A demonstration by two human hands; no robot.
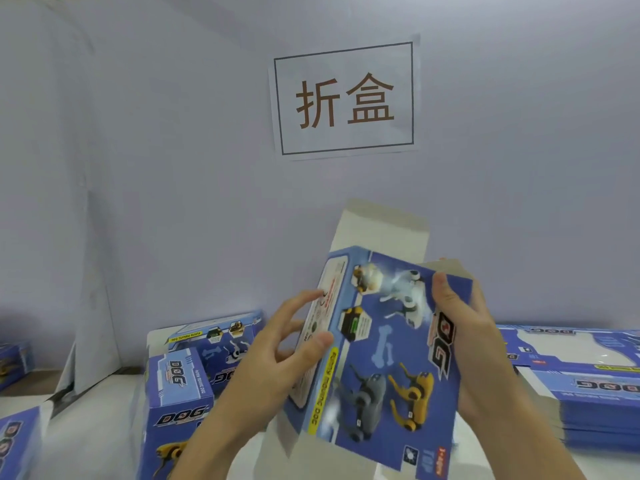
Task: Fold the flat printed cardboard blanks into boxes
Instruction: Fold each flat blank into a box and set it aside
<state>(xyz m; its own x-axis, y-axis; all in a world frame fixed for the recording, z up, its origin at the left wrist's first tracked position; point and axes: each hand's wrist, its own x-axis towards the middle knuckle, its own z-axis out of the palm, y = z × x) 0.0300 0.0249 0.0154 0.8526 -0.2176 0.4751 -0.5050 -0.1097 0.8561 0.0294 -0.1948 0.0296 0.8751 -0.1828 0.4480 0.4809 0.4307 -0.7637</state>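
Observation:
I hold a blue printed cardboard box [384, 344] with robot-dog pictures up in front of me, partly opened into shape. Its plain grey top flap [381, 230] stands up at the far end. My right hand [464, 320] grips the box's right edge, thumb on the printed face and fingers behind. My left hand [287, 344] is at the left side panel, thumb pressing the edge, fingers spread and loosely touching the side.
Two folded boxes [180, 386] stand on the white table at left. A tall stack of flat blanks [595, 393] lies at right. More boxes [14, 441] sit at the far left edge. A paper sign [344, 98] hangs on the wall.

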